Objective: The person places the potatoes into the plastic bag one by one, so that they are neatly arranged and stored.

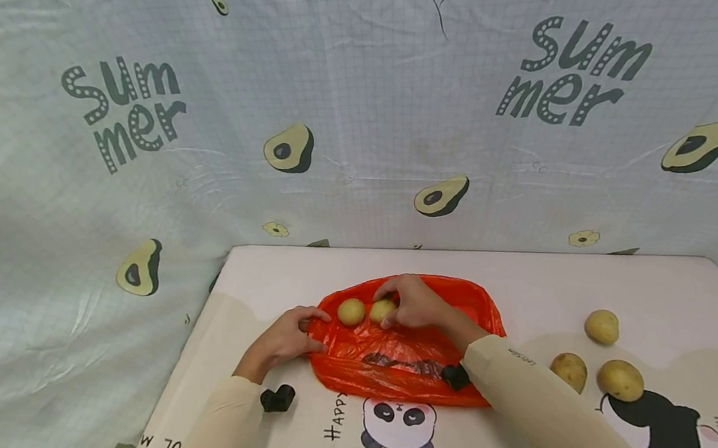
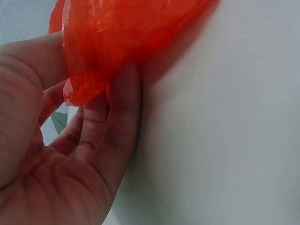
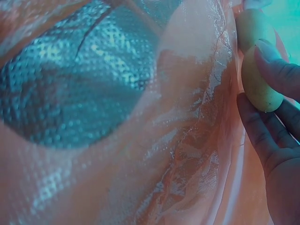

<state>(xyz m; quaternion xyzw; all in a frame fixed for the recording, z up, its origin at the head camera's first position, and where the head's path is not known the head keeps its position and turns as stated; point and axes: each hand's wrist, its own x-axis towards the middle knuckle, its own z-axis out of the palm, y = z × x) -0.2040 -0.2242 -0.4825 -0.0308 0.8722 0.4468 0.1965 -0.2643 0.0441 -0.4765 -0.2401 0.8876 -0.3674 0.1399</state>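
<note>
A red plastic bag lies spread on the table. My left hand pinches its left edge; in the left wrist view the thumb and fingers have the thin red film between them. Over the bag, my right hand grips a potato between thumb and fingers. The right wrist view shows that potato in the fingers, against a second one. This second potato sits on the bag just to the left, between both hands.
To the right of my right sleeve lie three more potatoes, one farther back, one by the sleeve and one nearer. The white table bears printed cartoons. A patterned cloth hangs behind it and at the left.
</note>
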